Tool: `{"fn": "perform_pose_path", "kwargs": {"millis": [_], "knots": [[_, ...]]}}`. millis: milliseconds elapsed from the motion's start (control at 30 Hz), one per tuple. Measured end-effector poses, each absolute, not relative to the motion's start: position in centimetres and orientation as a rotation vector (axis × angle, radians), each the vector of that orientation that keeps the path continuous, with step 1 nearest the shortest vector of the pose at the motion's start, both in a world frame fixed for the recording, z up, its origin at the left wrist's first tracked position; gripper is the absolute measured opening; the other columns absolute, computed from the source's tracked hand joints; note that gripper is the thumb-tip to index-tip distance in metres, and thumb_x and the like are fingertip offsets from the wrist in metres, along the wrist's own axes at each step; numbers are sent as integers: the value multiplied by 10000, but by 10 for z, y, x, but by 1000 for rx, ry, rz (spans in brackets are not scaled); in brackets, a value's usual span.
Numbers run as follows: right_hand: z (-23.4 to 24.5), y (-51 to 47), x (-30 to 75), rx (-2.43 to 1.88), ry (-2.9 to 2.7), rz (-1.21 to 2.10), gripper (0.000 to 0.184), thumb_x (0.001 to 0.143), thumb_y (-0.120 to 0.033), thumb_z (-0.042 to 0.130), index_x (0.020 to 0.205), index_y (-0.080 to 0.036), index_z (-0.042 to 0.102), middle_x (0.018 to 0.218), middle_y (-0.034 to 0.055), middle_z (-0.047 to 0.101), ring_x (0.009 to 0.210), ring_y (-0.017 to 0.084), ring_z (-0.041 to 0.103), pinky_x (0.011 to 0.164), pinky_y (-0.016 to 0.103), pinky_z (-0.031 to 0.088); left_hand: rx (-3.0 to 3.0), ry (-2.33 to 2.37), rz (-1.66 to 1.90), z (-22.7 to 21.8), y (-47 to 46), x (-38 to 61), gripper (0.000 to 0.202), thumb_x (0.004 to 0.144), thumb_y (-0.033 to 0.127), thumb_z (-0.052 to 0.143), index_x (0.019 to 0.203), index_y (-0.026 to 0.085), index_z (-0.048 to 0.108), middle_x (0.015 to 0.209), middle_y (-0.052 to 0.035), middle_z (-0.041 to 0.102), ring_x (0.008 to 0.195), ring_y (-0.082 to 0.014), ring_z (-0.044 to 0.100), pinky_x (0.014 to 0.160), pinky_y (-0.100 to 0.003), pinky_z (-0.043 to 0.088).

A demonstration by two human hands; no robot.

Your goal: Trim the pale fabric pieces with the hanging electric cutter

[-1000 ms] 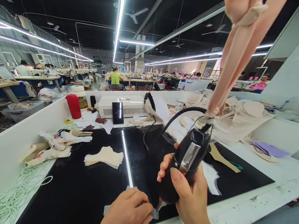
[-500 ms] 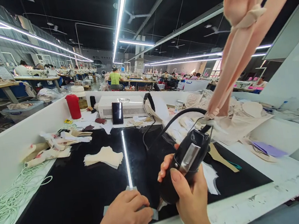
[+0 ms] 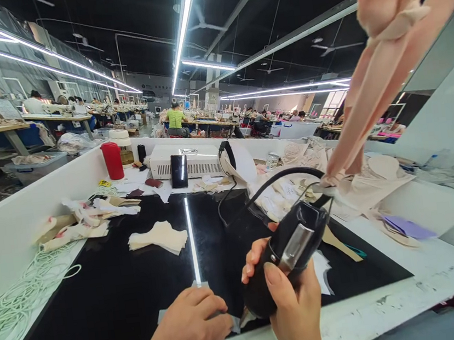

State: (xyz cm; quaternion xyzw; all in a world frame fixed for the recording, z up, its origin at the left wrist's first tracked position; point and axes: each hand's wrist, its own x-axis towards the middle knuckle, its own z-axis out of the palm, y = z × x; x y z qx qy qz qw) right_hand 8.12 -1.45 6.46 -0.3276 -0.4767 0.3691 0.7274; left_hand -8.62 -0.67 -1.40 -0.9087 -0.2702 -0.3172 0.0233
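Note:
My right hand [image 3: 285, 289] is wrapped around a black corded hand tool [image 3: 292, 250] with a metal plate on its side; its tip points down and left and is mostly hidden. A black cable and a knotted pink fabric strip [image 3: 366, 87] run up from its back end. Curled low over the black mat [image 3: 102, 295], my left hand [image 3: 196, 322] presses a thin grey piece of material [image 3: 162, 315] whose edges stick out around the fingers. The tool's tip is just right of those fingertips; whether it touches the piece I cannot tell.
A stack of cream cut pieces [image 3: 158, 238] lies on the mat. Green cord [image 3: 16, 306] and scraps [image 3: 80, 226] are at left. Behind stand a red cup [image 3: 112, 161], a white vented box [image 3: 204, 159] and a phone [image 3: 179, 171]. Pale fabric [image 3: 362, 192] is heaped right.
The tool and my right hand have shifted slightly right and down, and the pink strip has swung right with them. My left hand stays almost in place.

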Motion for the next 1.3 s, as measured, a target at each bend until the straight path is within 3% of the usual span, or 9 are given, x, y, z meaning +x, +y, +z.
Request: {"fn": "perform_pose_path", "kwargs": {"millis": [200,400,500,600,733,933,1133,1300], "knots": [[66,-20,73,-764,-993,838,424,901,-467,718,1254,-351,515,831,-67,624,629,111,582,600,258,525,-2835,-850,-948,-14,-7,-87,122,962,115,610,947,233,636,982,33,721,888,-172,673,805,-304,532],[68,-11,86,-735,-1118,761,324,895,-381,737,1153,-318,552,874,-41,660,625,123,621,574,264,528,-2885,-936,-811,-2,-5,-82,153,977,121,598,853,208,623,960,24,711,858,-165,684,856,-327,554],[78,-11,85,-784,-1093,760,352,855,-379,780,1129,-312,568,881,-40,669,648,127,620,603,265,522,-2937,-1028,-785,8,-6,-88,78,954,162,663,1001,223,673,1084,1,724,983,-198,697,943,-362,555],[84,-11,73,-833,-1048,802,412,831,-410,796,1164,-309,575,867,-42,672,652,129,609,642,276,524,-2987,-1204,-797,19,-9,-110,273,923,170,709,1179,254,666,1222,-18,700,1103,-215,674,1002,-375,545],[81,-6,53,-790,-1071,839,387,834,-419,786,1145,-294,594,863,-30,683,640,142,635,628,290,537,-2953,-1538,-768,28,-15,-155,362,885,166,738,1227,260,663,1279,-35,665,1155,-223,649,1025,-373,534],[73,3,19,-677,-1115,875,364,866,-397,751,1163,-300,565,877,-25,681,639,139,647,649,304,555,-2891,-1841,-800,22,-25,-188,305,844,200,766,1129,291,708,1278,-21,640,1150,-223,638,1026,-359,513],[70,7,-12,-628,-1082,934,380,885,-394,739,1202,-302,548,886,-35,660,651,124,617,661,299,551,-2847,-1800,-986,10,-25,-184,204,810,97,750,934,251,698,1155,-3,677,1090,-211,636,961,-331,509],[65,14,-25,-610,-1062,966,378,904,-368,727,1219,-305,529,877,-38,667,649,121,622,653,286,556,-2879,-1859,-1060,11,-24,-184,271,792,69,760,978,249,679,1158,9,684,1100,-202,628,976,-334,495]]}}
